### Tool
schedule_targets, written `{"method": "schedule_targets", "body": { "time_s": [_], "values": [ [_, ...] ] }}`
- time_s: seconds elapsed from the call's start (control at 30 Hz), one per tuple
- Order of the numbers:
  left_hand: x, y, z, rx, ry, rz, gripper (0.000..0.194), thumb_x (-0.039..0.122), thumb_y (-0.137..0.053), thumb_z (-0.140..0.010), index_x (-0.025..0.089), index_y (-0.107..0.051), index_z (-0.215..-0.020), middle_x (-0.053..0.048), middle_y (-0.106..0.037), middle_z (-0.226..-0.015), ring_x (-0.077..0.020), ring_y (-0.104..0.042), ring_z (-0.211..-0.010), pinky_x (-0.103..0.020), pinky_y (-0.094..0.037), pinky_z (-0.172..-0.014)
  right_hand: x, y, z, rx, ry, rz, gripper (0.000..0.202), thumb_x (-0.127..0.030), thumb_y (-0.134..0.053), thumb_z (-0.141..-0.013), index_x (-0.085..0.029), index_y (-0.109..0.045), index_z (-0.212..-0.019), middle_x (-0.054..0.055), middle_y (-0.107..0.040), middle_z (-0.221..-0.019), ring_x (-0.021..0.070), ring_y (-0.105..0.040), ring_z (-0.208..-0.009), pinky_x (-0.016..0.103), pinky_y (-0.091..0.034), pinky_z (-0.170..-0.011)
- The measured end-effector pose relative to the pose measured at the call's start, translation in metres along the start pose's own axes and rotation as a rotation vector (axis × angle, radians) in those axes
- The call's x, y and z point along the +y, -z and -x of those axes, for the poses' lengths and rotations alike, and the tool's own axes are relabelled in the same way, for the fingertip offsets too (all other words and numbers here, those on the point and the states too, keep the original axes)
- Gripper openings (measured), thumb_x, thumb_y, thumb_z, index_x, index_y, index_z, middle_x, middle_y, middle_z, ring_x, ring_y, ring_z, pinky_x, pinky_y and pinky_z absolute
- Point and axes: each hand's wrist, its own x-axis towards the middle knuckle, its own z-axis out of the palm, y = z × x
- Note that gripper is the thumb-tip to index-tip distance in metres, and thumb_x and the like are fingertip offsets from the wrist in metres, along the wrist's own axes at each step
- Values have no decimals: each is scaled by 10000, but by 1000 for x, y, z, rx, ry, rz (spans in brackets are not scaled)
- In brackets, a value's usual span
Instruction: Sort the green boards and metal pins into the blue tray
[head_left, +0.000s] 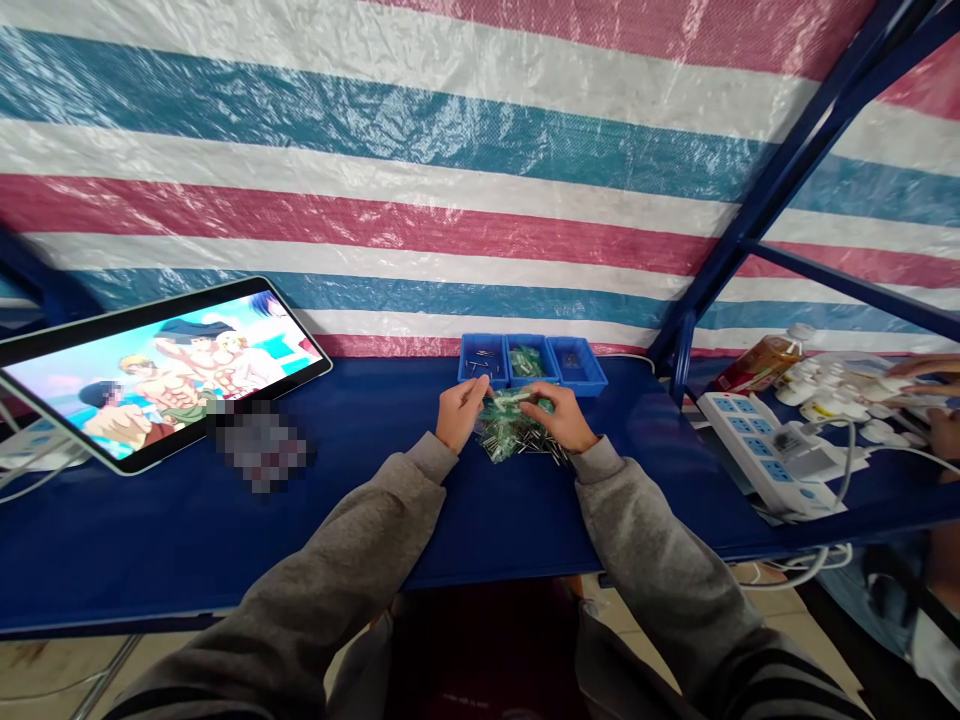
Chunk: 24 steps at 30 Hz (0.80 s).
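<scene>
My left hand [460,414] is closed, with thumb and fingers pinched at the left end of a small clear, greenish plastic bag [510,397]. Across from it, my right hand [562,416] grips the bag's other end between thumb and fingers. Under and between both hands lies a pile of thin metal pins [551,445], partly covered by more greenish plastic bags [497,440]. Just behind stand three blue bins: the left bin [462,372] holds a few metal pieces, the middle bin [531,383] greenish bags, the right bin [589,378] some small bits.
At left a tablet [172,375] leans on the blue table [360,420], beside a blurred-out item [262,447]. A power strip [772,455] with cables, a drink bottle [765,358] and white parts [825,390] are at right, near another person's hands [926,375]. Blue frame bars [780,180] rise there.
</scene>
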Motion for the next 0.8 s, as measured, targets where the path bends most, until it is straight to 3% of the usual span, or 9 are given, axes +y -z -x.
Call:
{"method": "schedule_targets", "body": {
  "time_s": [0.1, 0.2, 0.3, 0.37, 0.43, 0.53, 0.63, 0.7, 0.8],
  "values": [
    [-2, 3, -2, 74, -24, -45, 475, 558, -553, -838, 147, -594, -604, 59, -313, -444, -67, -287, -411, -233, -239, -428, -2, 4, -1, -254, -201, -201, 172, -328, -635, -772, -179, -588, -703, -35, -504, -542, 122, -488, -495, 253, -395, -498],
    [-2, 5, -3, 89, -22, -57, 451, 526, -563, -837, 150, -599, -592, 54, -329, -438, -70, -290, -408, -235, -240, -428, 0, 5, -2, -343, -339, -275, 174, -312, -668, -735, -174, -590, -661, -75, -411, -432, 85, -388, -397, 226, -312, -426],
    [0, 6, -3, 95, -42, -90, 441, 506, -557, -844, 153, -602, -585, 48, -349, -427, -75, -310, -402, -237, -260, -431, 4, 5, -4, -137, -405, -388, 200, -348, -684, -739, -169, -608, -692, -56, -483, -451, 86, -421, -395, 230, -346, -420],
    [0, 6, -2, 101, -55, -114, 429, 489, -550, -853, 154, -607, -591, 43, -368, -424, -78, -328, -400, -237, -271, -432, 5, 6, -6, 133, -446, -519, 256, -390, -686, -752, -169, -626, -867, -10, -617, -603, 117, -547, -482, 252, -452, -484],
    [0, 7, -2, 106, -62, -125, 418, 471, -542, -861, 155, -609, -597, 42, -382, -425, -80, -340, -399, -236, -279, -432, 5, 8, -7, 294, -514, -619, 433, -399, -691, -763, -171, -565, -1109, 49, -700, -832, 149, -647, -606, 289, -534, -584],
    [-2, 7, -3, 108, -73, -147, 407, 452, -532, -868, 157, -609, -599, 43, -393, -428, -80, -350, -397, -234, -294, -437, 4, 10, -7, 304, -604, -622, 562, -372, -703, -758, -150, -491, -1229, 104, -710, -966, 173, -689, -648, 309, -562, -602],
    [-5, 9, -3, 103, -92, -200, 410, 444, -508, -883, 161, -606, -603, 43, -404, -434, -84, -370, -400, -232, -320, -455, 6, 11, -7, 255, -593, -516, 436, -372, -691, -742, -134, -582, -1090, 109, -717, -911, 174, -679, -591, 286, -526, -518],
    [-8, 10, -4, 77, -132, -280, 401, 436, -497, -891, 167, -611, -617, 35, -441, -454, -94, -415, -426, -234, -355, -489, 9, 12, -7, 253, -536, -356, 338, -382, -653, -741, -140, -632, -976, 78, -711, -806, 160, -640, -520, 277, -481, -480],
    [-15, 13, -6, -18, -251, -488, 320, 397, -515, -884, 176, -645, -692, -3, -574, -599, -126, -522, -555, -248, -423, -596, 15, 15, -7, 292, -413, 89, 214, -338, -609, -739, -161, -678, -836, 26, -666, -650, 167, -608, -535, 286, -456, -539]
  ]
}}
